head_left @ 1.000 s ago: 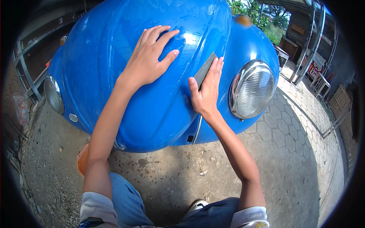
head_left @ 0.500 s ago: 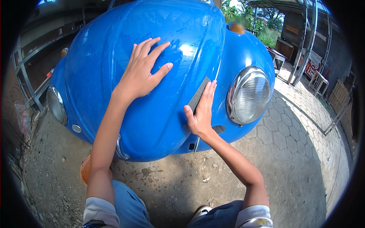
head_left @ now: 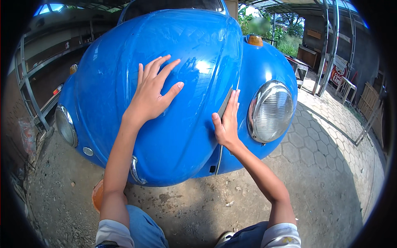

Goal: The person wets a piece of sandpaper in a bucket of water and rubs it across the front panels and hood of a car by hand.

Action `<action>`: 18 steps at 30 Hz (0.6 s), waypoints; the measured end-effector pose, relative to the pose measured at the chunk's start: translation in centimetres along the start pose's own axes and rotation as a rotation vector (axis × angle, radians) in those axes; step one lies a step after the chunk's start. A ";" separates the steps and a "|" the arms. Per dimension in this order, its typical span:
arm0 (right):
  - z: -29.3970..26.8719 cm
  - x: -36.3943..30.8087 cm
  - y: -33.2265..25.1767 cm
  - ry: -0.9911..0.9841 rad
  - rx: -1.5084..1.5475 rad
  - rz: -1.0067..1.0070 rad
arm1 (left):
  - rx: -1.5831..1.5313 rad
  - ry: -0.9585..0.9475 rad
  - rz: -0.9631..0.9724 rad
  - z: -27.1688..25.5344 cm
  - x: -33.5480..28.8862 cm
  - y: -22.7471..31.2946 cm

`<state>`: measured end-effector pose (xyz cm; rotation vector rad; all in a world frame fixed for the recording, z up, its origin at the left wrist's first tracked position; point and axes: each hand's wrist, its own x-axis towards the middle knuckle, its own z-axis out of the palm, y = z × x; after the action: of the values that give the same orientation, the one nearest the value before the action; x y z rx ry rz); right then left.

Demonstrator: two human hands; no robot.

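- Right hand [head_left: 227, 126]: flat, fingers together over the grey sheet [head_left: 225, 102]; has shifted toward the right headlight [head_left: 272, 113].
- Grey sheet: beneath that hand, at the blue hood's [head_left: 169, 140] edge; working contact apparently now nearer that edge.
- Left hand [head_left: 149, 96]: open, fingers spread, over the hood.

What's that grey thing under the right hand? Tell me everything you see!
The grey sheet looks thin, dull and straight-edged, maybe sandpaper, though its grain is too small to tell. It slants up and to the right against the blue hood, left of the big round headlight. The right hand lies flat over it, so only a narrow strip shows.
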<state>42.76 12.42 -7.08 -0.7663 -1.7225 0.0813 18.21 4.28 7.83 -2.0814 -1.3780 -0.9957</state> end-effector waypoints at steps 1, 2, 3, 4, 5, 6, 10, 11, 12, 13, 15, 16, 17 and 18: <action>-0.6 1.8 0.6 0.003 0.004 0.012 | -0.008 0.005 0.004 0.0 0.1 0.1; -1.3 3.7 1.2 0.013 0.019 0.031 | 0.007 0.000 -0.003 0.0 0.3 0.2; -1.0 4.0 0.8 0.009 0.023 0.036 | 0.032 -0.014 -0.016 -0.2 0.3 0.0; -0.6 4.1 0.4 0.042 0.031 0.051 | 0.038 0.014 -0.004 -0.2 0.3 0.0; -0.2 3.9 -0.1 0.074 0.038 0.067 | 0.039 0.006 -0.007 -0.2 0.2 0.2; 0.6 2.5 -1.0 0.078 0.041 0.057 | 0.025 0.011 0.002 -0.5 0.0 0.1; 1.5 -3.5 -2.5 0.035 -0.036 -0.038 | -0.014 0.030 0.022 -0.8 0.2 0.3; 1.6 -3.3 -2.3 0.016 -0.029 -0.040 | -0.015 0.029 0.022 -1.0 0.2 0.1; 1.4 -3.0 -2.4 -0.006 -0.027 -0.039 | -0.010 0.036 0.018 -1.1 0.1 -0.1; 0.9 -0.9 -1.8 0.005 -0.037 -0.026 | -0.003 0.041 0.012 -1.1 0.0 -0.3; -0.1 3.6 -1.0 0.025 0.057 0.144 | 0.012 0.035 0.004 -1.2 0.1 -0.5; 0.0 2.9 -1.2 0.015 0.058 0.154 | 0.002 0.047 0.014 -1.2 0.3 -0.3; 0.4 2.0 -1.6 0.072 0.071 0.146 | -0.007 0.059 0.025 -1.3 0.4 -0.1; 1.1 1.0 -2.1 0.137 0.088 0.138 | 0.011 0.077 0.044 -1.4 0.4 0.2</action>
<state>40.75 11.70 -5.72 -0.8067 -1.5258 0.1932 18.06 3.45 9.02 -2.0348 -1.2909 -1.0361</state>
